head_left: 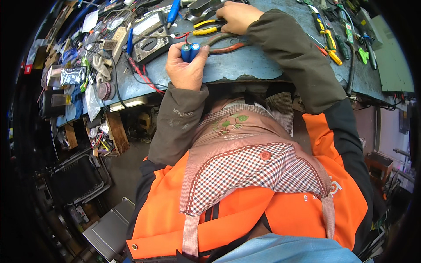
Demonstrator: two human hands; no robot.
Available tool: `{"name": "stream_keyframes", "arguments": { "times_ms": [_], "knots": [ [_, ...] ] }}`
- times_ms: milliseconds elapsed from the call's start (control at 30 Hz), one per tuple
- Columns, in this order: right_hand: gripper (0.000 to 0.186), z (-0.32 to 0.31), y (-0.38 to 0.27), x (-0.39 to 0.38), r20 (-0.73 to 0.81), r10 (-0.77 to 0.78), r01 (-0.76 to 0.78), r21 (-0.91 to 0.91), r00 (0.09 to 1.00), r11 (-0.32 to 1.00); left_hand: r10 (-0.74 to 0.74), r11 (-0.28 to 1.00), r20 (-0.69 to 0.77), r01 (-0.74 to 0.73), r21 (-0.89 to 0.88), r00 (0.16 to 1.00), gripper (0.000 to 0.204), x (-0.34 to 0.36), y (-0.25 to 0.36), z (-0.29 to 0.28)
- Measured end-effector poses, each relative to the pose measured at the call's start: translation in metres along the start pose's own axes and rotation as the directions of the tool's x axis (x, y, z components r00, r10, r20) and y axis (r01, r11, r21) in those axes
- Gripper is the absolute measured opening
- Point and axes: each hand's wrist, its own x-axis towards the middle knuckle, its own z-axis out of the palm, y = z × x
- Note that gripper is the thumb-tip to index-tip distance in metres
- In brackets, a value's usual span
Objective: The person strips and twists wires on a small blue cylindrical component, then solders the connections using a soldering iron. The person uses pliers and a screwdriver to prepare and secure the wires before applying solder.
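My left hand (188,65) is closed around a pair of blue cylindrical battery cells (190,51), held upright side by side above the bench's near edge. A red wire (187,37) rises from the cells. Farther right, my right hand (239,17) is closed at the head end of pliers (208,28) with yellow-and-black handles. Those handles point left, while my fingers hide the jaws. Just below that hand lie a red-brown cable or handle (230,48) and a darker curved one beside it.
A multimeter (151,45) with red and black leads lies left of my hands on the blue bench (245,65). Clutter fills the far left. Yellow-handled screwdrivers (331,44) and other tools lie at right. A grey folding chair (109,228) stands below left.
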Motion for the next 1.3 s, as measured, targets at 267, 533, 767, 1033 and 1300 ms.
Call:
{"name": "stream_keyframes", "arguments": {
  "times_ms": [267,533,767,1033,1300],
  "knots": [
    [0.033,-0.009,0.001,-0.004,0.038,-0.005,0.006,-0.014,0.999,1.0,-0.041,0.999,0.024,0.041,0.012,0.999,0.032,0.004,0.005,0.003],
    [0.031,-0.022,-0.008,-0.049,-0.388,0.03,0.017,0.116,0.921,0.993,-0.071,0.997,0.022,0.071,-0.031,0.997,0.03,0.003,0.012,0.001],
    [0.066,-0.024,-0.045,-0.122,-0.226,0.279,0.33,0.847,0.933,-0.416,-0.038,0.999,0.045,0.037,0.014,0.998,0.029,-0.001,0.006,0.004],
    [0.05,0.001,-0.054,-0.165,-0.219,0.318,0.238,0.971,0.922,-0.021,-0.04,0.998,0.079,0.037,0.042,0.996,0.029,-0.002,0.007,0.002],
    [0.058,0.031,-0.102,-0.235,0.326,0.12,-0.306,0.939,0.938,-0.155,-0.079,0.995,0.118,0.071,0.074,0.99,0.028,-0.005,0.012,0.002]
  ]
}}
